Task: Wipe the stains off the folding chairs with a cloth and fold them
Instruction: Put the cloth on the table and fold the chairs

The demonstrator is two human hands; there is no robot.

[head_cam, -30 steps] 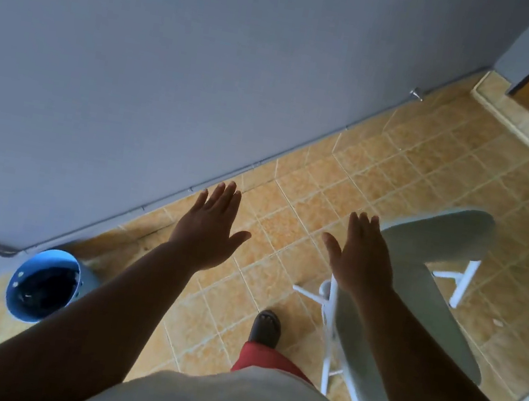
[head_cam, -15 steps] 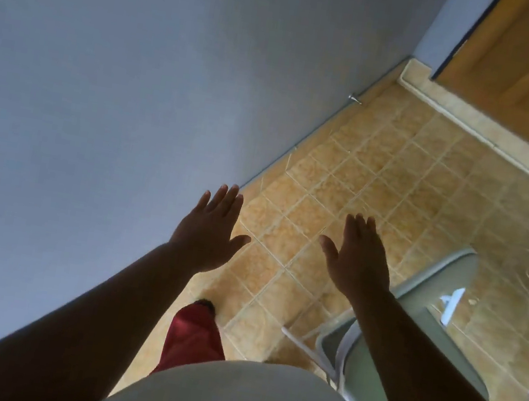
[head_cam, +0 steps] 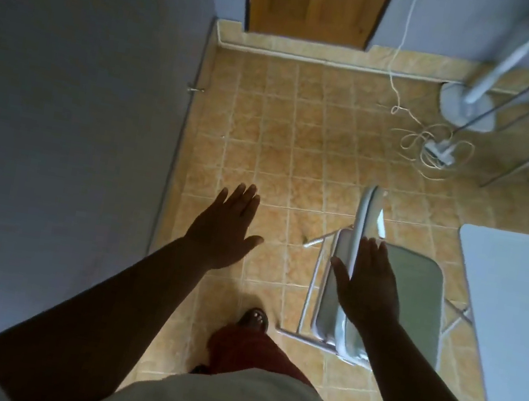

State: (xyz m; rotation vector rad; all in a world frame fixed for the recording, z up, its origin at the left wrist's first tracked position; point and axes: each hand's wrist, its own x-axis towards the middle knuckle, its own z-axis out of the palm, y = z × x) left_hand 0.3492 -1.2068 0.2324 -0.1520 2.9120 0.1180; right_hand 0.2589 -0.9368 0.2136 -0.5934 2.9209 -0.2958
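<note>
Head camera view, looking steeply down along two bare forearms toward a tan tiled floor (head_cam: pixel 269 114). Much is cut off or unclear: a pale table (head_cam: pixel 513 326) runs out of the right edge, a pedestal fan (head_cam: pixel 472 105) at upper right is blurred and only partly seen, and a tangled white cable (head_cam: pixel 434 147) lies beside its base. The person's own body fills the bottom, with one sandalled foot (head_cam: pixel 253 318) showing below a red trouser leg.

An unfolded grey folding chair (head_cam: pixel 415 286) stands on the floor just beside the table, partly hidden behind the right arm. The right hand (head_cam: pixel 365 285) is spread flat and empty above the chair's backrest; contact cannot be judged. The left hand (head_cam: pixel 224 228) is equally open, fingers extended, holding nothing, over bare tiles near the grey wall (head_cam: pixel 64 99). A wooden door (head_cam: pixel 315 0) closes the far end.
</note>
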